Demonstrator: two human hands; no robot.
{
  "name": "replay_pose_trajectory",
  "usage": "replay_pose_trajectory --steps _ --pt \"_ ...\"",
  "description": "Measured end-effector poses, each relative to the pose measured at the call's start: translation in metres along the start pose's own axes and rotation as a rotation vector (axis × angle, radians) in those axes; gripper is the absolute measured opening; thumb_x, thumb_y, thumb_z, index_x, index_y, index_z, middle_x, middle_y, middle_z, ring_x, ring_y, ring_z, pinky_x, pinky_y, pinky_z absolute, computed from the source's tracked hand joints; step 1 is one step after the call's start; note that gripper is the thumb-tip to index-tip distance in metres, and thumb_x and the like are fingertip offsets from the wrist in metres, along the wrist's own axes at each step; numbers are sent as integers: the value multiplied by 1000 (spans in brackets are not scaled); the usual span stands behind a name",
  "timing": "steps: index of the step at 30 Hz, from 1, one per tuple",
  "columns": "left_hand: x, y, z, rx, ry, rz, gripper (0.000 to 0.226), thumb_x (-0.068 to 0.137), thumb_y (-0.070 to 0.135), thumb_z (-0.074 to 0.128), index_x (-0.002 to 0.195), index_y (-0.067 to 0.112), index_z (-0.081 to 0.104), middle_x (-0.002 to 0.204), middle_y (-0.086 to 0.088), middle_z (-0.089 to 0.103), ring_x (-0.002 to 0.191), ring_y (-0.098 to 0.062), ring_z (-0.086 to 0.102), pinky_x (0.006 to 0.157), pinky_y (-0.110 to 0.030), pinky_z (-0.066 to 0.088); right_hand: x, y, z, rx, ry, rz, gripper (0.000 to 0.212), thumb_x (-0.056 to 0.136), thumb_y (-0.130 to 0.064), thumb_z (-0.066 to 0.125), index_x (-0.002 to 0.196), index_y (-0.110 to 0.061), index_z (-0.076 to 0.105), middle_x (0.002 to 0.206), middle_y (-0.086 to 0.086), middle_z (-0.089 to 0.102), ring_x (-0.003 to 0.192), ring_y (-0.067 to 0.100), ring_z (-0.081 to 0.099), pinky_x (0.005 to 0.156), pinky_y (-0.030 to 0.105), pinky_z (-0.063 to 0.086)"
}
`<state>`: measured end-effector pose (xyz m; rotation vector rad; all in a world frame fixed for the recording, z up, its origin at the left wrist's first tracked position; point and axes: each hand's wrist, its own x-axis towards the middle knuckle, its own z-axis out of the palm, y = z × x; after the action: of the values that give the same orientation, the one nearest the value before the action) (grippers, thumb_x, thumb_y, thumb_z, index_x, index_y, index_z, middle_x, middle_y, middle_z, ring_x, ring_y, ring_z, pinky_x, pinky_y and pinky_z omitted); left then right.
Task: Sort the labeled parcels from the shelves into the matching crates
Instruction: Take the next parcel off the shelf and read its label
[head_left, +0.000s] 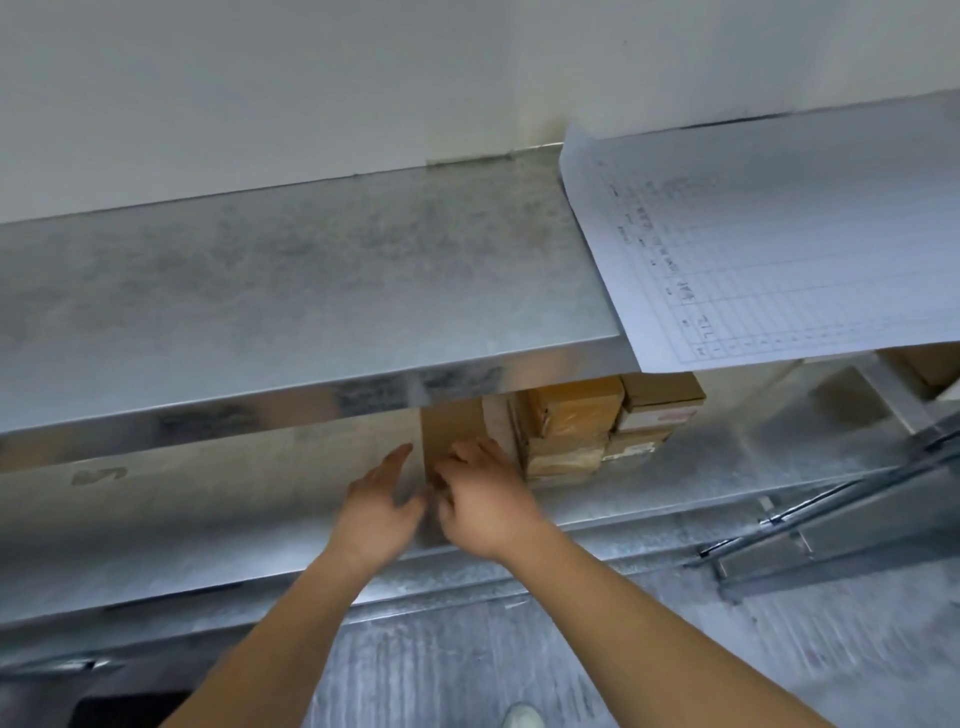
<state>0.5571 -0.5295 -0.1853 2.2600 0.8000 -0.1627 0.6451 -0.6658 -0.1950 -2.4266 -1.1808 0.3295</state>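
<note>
Your left hand (378, 512) and right hand (480, 499) touch brown parcel (451, 428) on lower shelf (675, 483), beside taped parcels (571, 426); ruled paper sheet (779, 249) lies on upper shelf (291, 291).

Even, soft indoor light, no hard shadows. Dull glare on top shelf (291, 291) front lip. Motion blur at floor (623, 649) & lower right; wide-angle bend at edges.

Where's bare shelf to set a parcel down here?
Top shelf is bare left of the paper sheet. Lower shelf is bare left of the left hand. Crowded: right hand on a brown box, against stacked parcels.
</note>
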Motion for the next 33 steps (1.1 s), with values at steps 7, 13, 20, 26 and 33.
replay_pose_trajectory --steps 7,13,20,26,33 --pt "-6 -7 12 -325 38 -131 98 88 21 73 157 40 7 97 -4 70 79 -19 71 71 -39 59 -1 6 -1 474 80 393 84 87 -29 76 154 -26 27 147 7 30 125 25 51 93 23 42" --pt "-31 -16 -6 -321 -176 -57 112 77 -7 75 155 35 7 48 13 59 45 0 54 48 -14 40 7 3 13 500 -226 412 106 73 -29 81 158 -38 18 134 1 58 113 22 62 84 27 52" --pt "-93 -54 -25 -257 76 -63 39 86 49 70 113 56 43 72 7 66 61 -5 60 62 -28 49 -8 -51 25 642 -82 80 18 86 -38 71 88 -27 57 88 -7 63 82 9 58 73 28 46" --pt "-148 -79 -59 -240 429 -19 17 95 45 58 94 42 41 63 13 60 54 -6 56 59 -38 46 -19 -113 28 757 -52 -3 37 85 -27 76 110 -33 49 83 -1 58 73 8 54 72 29 49" --pt "-214 -133 -93 -249 496 -78 110 76 15 82 141 70 11 105 20 71 84 -3 72 77 -36 59 -35 -187 41 650 -294 -185 100 77 -8 82 152 -50 31 123 -13 46 109 -7 55 92 8 44"
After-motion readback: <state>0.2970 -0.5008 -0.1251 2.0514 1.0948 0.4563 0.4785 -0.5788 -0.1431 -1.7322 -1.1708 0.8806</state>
